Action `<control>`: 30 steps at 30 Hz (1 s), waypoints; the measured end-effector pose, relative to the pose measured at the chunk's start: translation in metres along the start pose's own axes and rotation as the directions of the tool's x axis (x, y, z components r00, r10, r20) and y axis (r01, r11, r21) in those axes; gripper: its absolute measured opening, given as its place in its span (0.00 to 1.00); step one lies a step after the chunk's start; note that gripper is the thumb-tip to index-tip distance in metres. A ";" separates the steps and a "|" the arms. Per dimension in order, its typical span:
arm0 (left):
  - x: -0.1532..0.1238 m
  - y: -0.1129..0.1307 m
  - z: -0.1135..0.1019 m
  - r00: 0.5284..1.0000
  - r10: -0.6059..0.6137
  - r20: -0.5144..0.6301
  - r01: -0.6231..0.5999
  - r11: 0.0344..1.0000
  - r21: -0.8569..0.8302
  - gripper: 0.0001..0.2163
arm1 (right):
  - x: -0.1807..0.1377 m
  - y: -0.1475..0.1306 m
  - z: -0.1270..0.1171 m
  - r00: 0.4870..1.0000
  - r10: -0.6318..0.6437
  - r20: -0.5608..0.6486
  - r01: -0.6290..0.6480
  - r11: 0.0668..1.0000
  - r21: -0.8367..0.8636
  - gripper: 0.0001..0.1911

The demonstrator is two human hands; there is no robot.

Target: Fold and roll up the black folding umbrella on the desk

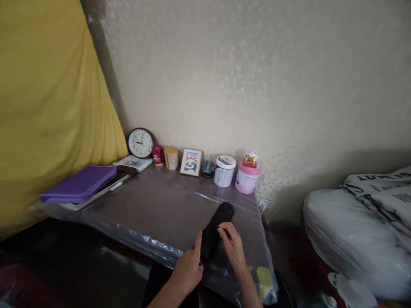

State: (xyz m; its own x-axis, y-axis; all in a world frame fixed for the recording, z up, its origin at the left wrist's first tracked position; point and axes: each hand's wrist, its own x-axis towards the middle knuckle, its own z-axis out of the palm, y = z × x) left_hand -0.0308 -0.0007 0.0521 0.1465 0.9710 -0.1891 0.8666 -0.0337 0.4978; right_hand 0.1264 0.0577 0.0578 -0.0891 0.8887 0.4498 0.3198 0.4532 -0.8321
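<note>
A black folded umbrella (215,228) in its sleeve lies slanted over the near right part of a table covered with clear plastic sheet (167,205). My left hand (188,268) is wrapped round the umbrella's near end. My right hand (232,246) rests against its right side, fingertips pinched on the black fabric near the middle.
Along the wall stand a round clock (140,143), a red tin (157,155), a yellow tin (171,158), a framed panda picture (192,162), a white tub (224,170) and a pink tub (247,179) topped by a cat figurine. A purple folder (80,185) lies left. Yellow curtain (48,115) left; bedding (362,235) right.
</note>
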 end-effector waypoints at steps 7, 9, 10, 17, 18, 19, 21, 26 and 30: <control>0.001 0.003 0.000 0.996 -0.076 0.051 0.067 0.985 0.161 0.37 | -0.010 -0.003 -0.005 0.992 0.079 0.100 -0.084 0.995 0.054 0.10; 0.000 0.005 -0.002 0.994 -0.088 0.060 0.077 0.982 0.174 0.36 | -0.007 -0.005 -0.005 0.994 0.051 0.097 -0.056 0.997 0.054 0.10; 0.000 0.006 -0.002 0.994 -0.094 0.062 0.081 0.980 0.179 0.35 | -0.005 -0.005 -0.005 0.994 0.028 0.102 -0.033 0.998 0.048 0.10; -0.001 0.011 -0.007 0.992 -0.109 0.065 0.093 0.974 0.209 0.32 | 0.009 -0.004 -0.005 0.962 0.050 0.268 -0.029 0.996 -0.079 0.09; -0.001 0.011 -0.008 0.992 -0.110 0.065 0.094 0.973 0.213 0.32 | 0.011 -0.004 -0.004 0.959 0.066 0.276 -0.040 0.994 -0.098 0.09; -0.001 0.012 -0.008 0.992 -0.111 0.063 0.095 0.972 0.217 0.32 | 0.012 -0.004 -0.004 0.958 0.075 0.277 -0.045 0.993 -0.113 0.09; -0.002 0.012 -0.007 0.992 -0.108 0.058 0.092 0.970 0.224 0.32 | 0.015 -0.004 -0.002 0.963 0.065 0.262 -0.027 0.989 -0.149 0.09; -0.002 0.011 -0.005 0.994 -0.100 0.049 0.086 0.968 0.237 0.32 | 0.023 -0.007 0.007 0.979 0.018 0.203 0.048 0.948 -0.315 0.07; -0.003 0.006 -0.003 0.996 -0.074 0.045 0.061 0.971 0.233 0.34 | 0.022 -0.011 0.015 0.990 0.019 0.140 0.041 0.911 -0.410 0.05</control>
State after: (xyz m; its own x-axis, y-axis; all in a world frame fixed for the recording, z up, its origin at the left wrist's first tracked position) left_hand -0.0275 -0.0034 0.0583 0.1034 0.9592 -0.2631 0.9612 -0.0284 0.2744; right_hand 0.1068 0.0735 0.0717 -0.2141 0.8980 0.3844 0.6743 0.4206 -0.6069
